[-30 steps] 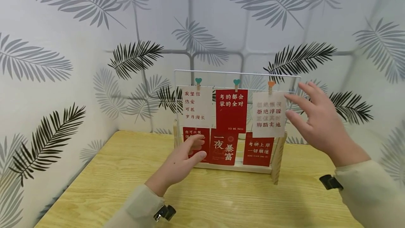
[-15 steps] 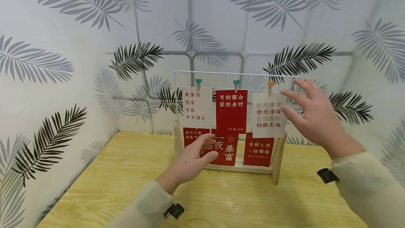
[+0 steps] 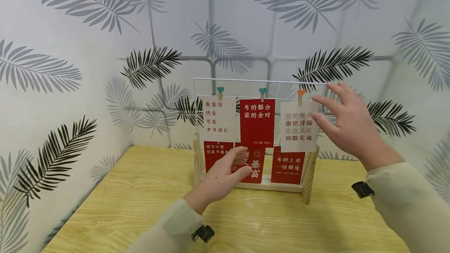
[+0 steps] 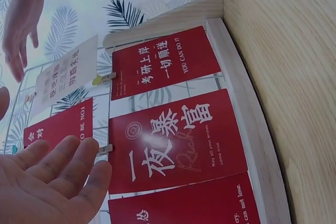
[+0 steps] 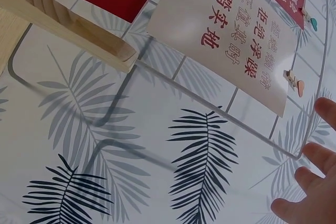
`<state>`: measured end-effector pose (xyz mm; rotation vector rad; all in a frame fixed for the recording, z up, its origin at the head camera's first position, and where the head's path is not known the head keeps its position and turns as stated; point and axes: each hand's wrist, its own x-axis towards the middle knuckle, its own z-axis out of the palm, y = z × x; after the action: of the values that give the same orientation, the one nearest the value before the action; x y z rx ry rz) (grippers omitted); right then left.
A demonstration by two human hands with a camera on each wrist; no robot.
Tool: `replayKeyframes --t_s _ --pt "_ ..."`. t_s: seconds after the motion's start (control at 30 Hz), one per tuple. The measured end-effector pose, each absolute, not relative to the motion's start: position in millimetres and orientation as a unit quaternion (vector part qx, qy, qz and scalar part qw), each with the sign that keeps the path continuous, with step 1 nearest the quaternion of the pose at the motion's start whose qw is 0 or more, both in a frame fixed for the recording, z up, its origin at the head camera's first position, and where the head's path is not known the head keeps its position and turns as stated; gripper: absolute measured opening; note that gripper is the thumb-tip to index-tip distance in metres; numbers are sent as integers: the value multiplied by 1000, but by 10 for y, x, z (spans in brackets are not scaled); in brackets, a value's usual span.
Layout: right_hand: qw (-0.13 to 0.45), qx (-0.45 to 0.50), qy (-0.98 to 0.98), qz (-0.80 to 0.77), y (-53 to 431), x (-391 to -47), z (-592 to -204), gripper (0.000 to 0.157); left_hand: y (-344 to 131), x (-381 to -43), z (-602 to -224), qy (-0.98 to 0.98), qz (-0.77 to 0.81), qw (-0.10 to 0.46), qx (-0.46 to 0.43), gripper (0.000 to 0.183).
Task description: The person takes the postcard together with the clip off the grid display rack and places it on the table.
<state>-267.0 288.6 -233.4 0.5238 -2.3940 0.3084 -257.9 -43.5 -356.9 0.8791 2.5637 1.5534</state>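
Note:
A white wire grid (image 3: 246, 80) stands upright in a wooden base (image 3: 281, 186) on the table. Along its upper row hang a white card (image 3: 219, 122), a red card (image 3: 257, 128) and another white card (image 3: 299, 145). Below are a red card (image 3: 213, 161), a second (image 4: 176, 145) with large white characters, and a third (image 3: 286, 167). My left hand (image 3: 221, 177), fingers loosely bent and holding nothing, hovers before the lower middle card and partly covers it. By the grid's upper right corner, my right hand (image 3: 351, 124) is spread; whether its fingertips touch the wire, I cannot tell.
Teal heart clips (image 3: 220, 89) and one orange heart clip (image 3: 301, 93) pin the upper cards. The wood-grain table (image 3: 140, 190) extends in front of the rack. A leaf-patterned wall (image 3: 242, 18) rises behind it.
My left hand has moved right, from before the lower left card to before the lower middle one. The right hand has shifted slightly left, closer to the grid's corner.

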Motion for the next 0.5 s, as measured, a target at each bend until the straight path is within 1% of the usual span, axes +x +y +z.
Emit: replayKeyframes --t_s 0.5 --pt "335 207 -913 105 2784 -2710 -2234 47 -234 -2621 -3388 817 494 13 298 62"
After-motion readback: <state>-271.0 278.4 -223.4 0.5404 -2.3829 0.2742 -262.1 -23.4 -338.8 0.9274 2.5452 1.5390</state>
